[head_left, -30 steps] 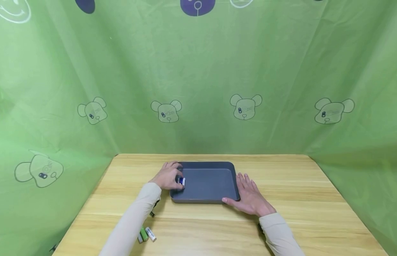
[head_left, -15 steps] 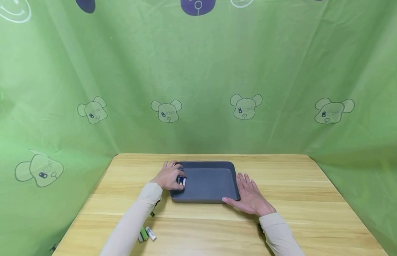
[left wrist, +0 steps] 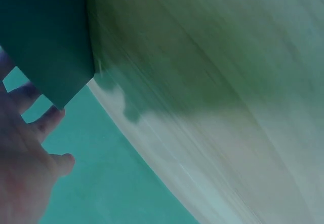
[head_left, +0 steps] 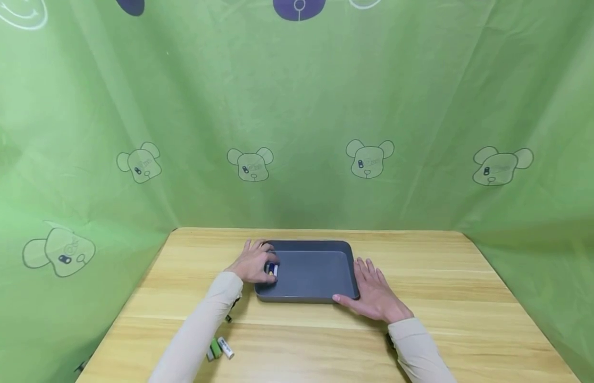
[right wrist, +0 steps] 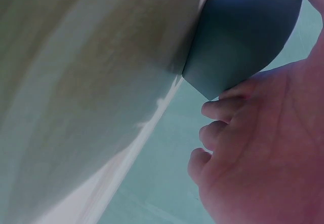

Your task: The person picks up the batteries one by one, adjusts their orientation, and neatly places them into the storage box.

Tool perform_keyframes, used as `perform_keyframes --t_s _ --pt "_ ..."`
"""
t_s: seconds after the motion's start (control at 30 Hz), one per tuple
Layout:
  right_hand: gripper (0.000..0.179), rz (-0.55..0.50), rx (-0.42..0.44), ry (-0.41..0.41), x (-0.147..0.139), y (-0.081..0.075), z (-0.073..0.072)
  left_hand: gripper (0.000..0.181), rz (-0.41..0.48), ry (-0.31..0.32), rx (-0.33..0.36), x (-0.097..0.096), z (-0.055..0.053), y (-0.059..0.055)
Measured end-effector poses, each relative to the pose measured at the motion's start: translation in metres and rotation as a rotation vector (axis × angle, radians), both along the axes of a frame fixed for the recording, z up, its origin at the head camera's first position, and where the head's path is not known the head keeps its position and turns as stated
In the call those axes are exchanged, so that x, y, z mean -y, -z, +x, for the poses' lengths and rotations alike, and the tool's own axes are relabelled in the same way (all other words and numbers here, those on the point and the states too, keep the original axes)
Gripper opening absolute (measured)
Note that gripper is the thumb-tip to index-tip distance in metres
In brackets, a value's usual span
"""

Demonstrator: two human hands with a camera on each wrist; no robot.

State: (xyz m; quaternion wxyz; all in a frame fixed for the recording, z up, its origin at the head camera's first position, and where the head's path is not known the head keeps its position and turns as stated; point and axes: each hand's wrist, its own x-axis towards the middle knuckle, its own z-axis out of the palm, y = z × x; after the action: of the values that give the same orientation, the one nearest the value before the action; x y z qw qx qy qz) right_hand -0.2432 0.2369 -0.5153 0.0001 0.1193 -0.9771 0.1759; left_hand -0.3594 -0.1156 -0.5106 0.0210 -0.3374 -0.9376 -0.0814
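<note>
A dark grey rectangular tray (head_left: pixel 312 276) lies on the wooden table. My left hand (head_left: pixel 251 264) reaches over its left rim, thumb and fingers curled around a few small batteries (head_left: pixel 274 270) with white, blue and yellow showing. Fingers hide part of them. Along the tray's right side rests my right hand (head_left: pixel 375 296), fingers fairly straight and thumb at the front right corner. In the left wrist view, the left hand (left wrist: pixel 23 158) is beside the tray's outer wall (left wrist: pixel 50 36). The right wrist view has the right hand (right wrist: pixel 268 148) against the opposite wall (right wrist: pixel 243 36).
Near the left forearm lie a green battery (head_left: pixel 216 348), a white battery (head_left: pixel 225 348) and a grey one (head_left: pixel 210 354), partly covered by the sleeve. A small dark cylinder (head_left: pixel 228 318) sits farther up. Green printed curtain (head_left: pixel 306 202) surrounds the table (head_left: pixel 445 298).
The left hand and the batteries have shifted very slightly within the tray's left end. The right hand stays in place, and the head view has tilted a little.
</note>
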Motion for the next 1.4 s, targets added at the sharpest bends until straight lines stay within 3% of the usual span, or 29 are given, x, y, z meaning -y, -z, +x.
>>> perform_keyframes --t_s 0.13,0.4,0.57,0.77,1.03,1.4 --pt "0.118 0.012 0.009 -0.001 -0.001 0.002 0.0 0.057 0.067 -0.019 0.053 0.006 0.003 -0.004" --pt "0.117 0.005 -0.009 -0.007 -0.002 0.002 -0.002 0.057 0.197 -0.102 0.146 0.043 0.019 -0.03" --pt "0.119 0.01 -0.007 -0.006 -0.002 0.002 -0.006 0.05 0.249 -0.121 0.15 0.072 0.038 -0.041" --pt "0.119 0.012 -0.001 -0.011 -0.003 0.003 -0.008 0.046 0.251 -0.108 0.16 0.094 0.068 -0.049" --pt "0.119 0.003 0.022 -0.012 0.0 0.003 -0.008 0.046 0.242 -0.136 0.142 0.117 0.109 -0.039" --pt "0.12 0.006 0.035 -0.007 0.0 0.003 -0.008 0.054 0.173 -0.172 0.118 0.131 0.16 -0.016"
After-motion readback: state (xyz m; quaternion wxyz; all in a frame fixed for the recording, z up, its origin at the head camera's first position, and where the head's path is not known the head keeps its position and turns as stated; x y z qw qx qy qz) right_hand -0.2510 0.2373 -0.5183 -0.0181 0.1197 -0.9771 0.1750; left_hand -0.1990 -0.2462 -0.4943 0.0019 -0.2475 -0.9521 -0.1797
